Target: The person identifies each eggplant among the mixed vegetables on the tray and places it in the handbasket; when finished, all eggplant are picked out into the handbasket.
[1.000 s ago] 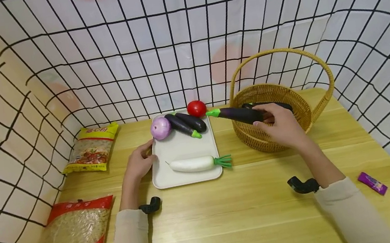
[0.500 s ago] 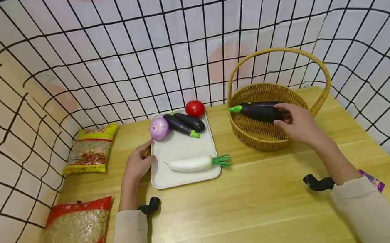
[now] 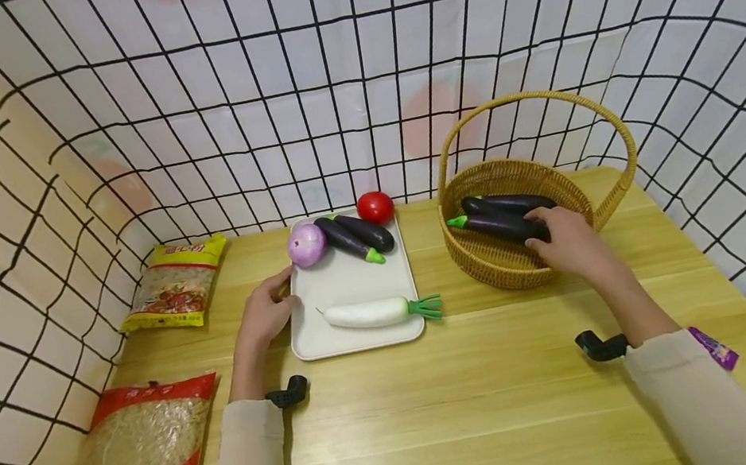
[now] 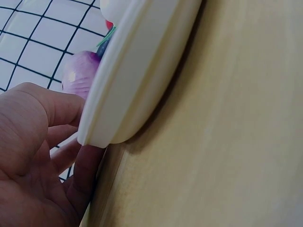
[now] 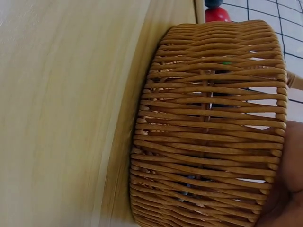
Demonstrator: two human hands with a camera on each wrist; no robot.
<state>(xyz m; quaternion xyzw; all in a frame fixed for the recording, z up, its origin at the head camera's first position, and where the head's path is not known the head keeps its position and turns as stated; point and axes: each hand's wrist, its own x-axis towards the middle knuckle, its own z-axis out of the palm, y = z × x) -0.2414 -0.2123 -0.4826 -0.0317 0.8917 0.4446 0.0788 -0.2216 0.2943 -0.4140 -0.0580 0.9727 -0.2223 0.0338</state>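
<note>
Can't read txt on yellow pkt [image 3: 174,285], red bag [image 3: 134,453] or purple wrapper [image 3: 713,348], too small/blurred; 1st two look Chinese.

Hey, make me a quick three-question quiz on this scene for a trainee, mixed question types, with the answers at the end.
1. How many eggplants lie on the white tray?
2. True or false: no part of the white radish overhangs the tray.
3. Fill in the blank: the right hand grips an eggplant inside the wicker basket; the colour of its stem is ____.

Key:
1. Two.
2. False; its green leaves stick out past the tray's right edge.
3. Green.
</note>
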